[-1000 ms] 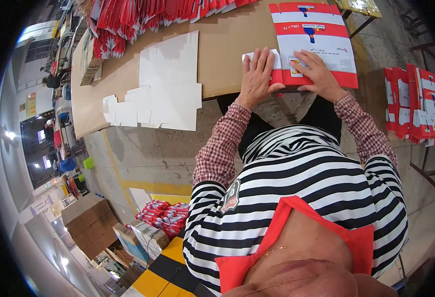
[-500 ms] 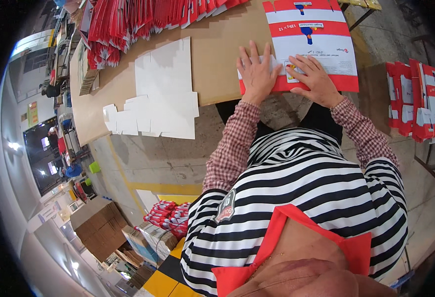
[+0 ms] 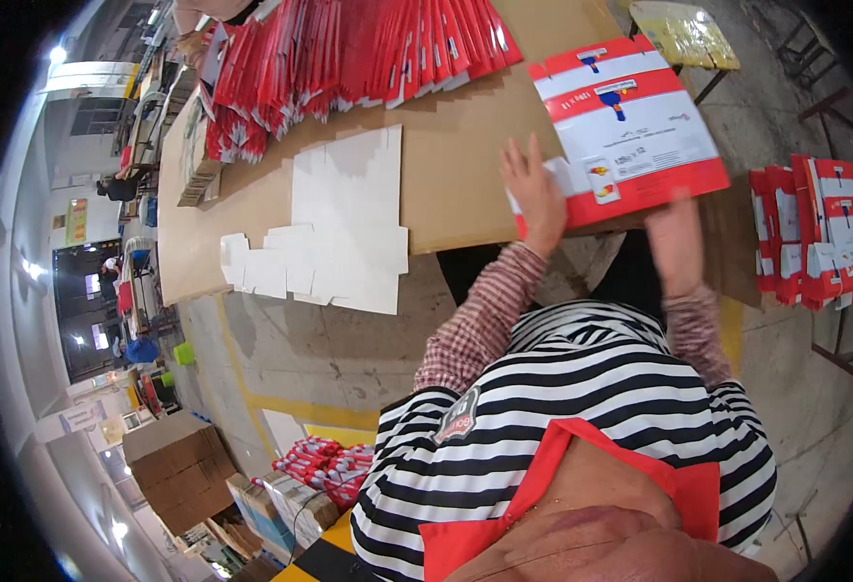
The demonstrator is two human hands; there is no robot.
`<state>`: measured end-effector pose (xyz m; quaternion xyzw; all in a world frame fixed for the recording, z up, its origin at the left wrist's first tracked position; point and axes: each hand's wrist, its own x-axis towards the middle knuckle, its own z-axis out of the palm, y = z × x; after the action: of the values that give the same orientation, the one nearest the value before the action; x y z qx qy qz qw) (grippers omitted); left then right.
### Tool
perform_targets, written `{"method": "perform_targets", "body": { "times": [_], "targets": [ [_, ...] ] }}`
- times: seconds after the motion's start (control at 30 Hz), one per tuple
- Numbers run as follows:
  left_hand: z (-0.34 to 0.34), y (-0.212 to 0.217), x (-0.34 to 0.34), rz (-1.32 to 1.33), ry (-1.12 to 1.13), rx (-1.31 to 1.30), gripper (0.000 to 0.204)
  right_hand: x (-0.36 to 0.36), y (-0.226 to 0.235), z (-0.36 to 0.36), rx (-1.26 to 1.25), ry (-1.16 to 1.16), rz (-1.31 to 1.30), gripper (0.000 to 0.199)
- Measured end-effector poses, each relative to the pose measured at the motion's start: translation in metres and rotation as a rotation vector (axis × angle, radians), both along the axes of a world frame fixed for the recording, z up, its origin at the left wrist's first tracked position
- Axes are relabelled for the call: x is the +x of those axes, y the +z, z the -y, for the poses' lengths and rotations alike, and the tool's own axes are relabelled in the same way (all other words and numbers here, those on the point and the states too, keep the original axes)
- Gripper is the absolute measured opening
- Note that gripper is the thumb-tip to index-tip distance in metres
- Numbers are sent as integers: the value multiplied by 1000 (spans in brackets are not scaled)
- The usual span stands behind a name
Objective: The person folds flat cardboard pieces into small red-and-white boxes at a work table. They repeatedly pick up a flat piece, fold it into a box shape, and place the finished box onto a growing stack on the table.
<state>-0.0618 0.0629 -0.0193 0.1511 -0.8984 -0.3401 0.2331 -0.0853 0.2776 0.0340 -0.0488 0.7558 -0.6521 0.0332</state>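
"Lying across the left end of a flat red-and-white printed cardboard carton, how did the left hand look?"

"Its fingers were stretched out and slightly apart, pointing away from the wearer's body."

"And the right hand?"

"Blurred, beside the carton's near edge toward the right corner. I couldn't tell whether it was gripping or only touching."

"What covered the wrists?"

"Red-and-white checked sleeves, which ran up to a black-and-white striped top with a bright red collar."

"So where was the carton exactly?"

"At the near right part of the brown, flat-topped counter, turned a little askew, its printed face up."

"Anything left of it?"

"A plain white cardboard blank with notched edges lay well apart from the left hand, its near end jutting past the counter's edge. Beyond that, a long row of folded red-and-white cartons leaned together along the far side."

"And off the counter?"

"To the right stood a bundle of flat red-and-white cartons. Far off at the lower left, near the striped sleeve, was a large brown cardboard box."
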Motion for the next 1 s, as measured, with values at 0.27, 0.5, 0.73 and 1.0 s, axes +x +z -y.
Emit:
{"method": "perform_targets", "body": {
  "times": [0.27,0.5,0.73,1.0],
  "targets": [
    [53,32,65,-91,76,-186,64,-98,-3,-52,-140,538,106,66],
    [85,12,90,141,135,-427,58,-342,-22,-32,339,650,71,68],
    [88,10,63,58,141,-409,47,-464,-81,244,735,143,-402,48],
    [83,14,81,114,150,-318,41,-394,-66,306,490,205,-529,61]
  ]
}}
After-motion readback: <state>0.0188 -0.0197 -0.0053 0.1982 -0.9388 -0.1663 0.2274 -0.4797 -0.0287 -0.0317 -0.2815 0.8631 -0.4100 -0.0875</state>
